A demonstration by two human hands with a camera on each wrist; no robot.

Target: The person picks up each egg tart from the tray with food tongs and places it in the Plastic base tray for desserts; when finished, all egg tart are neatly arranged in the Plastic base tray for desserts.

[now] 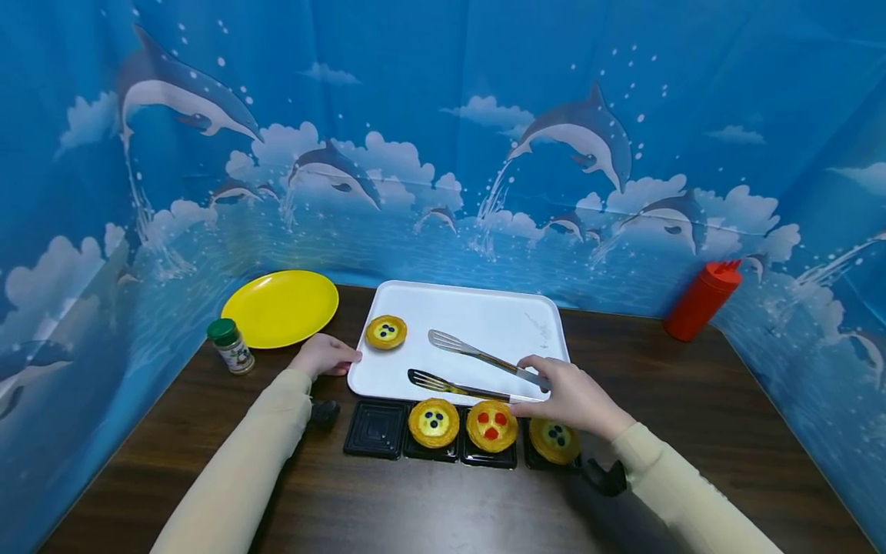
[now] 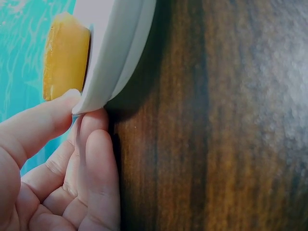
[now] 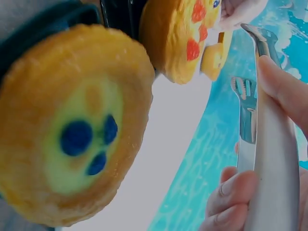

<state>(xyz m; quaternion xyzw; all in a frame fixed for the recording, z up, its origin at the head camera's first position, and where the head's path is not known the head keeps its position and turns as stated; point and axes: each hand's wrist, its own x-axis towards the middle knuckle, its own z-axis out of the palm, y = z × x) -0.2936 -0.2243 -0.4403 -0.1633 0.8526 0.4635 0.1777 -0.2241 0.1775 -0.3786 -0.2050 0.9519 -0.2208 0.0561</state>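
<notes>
One green-capped jar sits outside the left hand, with a yellow plate just beyond it — both perhaps set there to leave working room. That hand pinches the near-left rim of a white tray, thumb above and fingers below, likely to steady it. Just right of those fingertips, a blue-dotted tart rests on the tray. Between the hands, on the near side, runs a row of four black dishes; three hold tarts, the rightmost just below the right hand. That hand grips metal tongs between thumb and fingers, their ends spread over the tray and holding nothing — a grip that would suit squeezing. Farther right, beyond that hand, is a red bottle, seemingly parked aside.
</notes>
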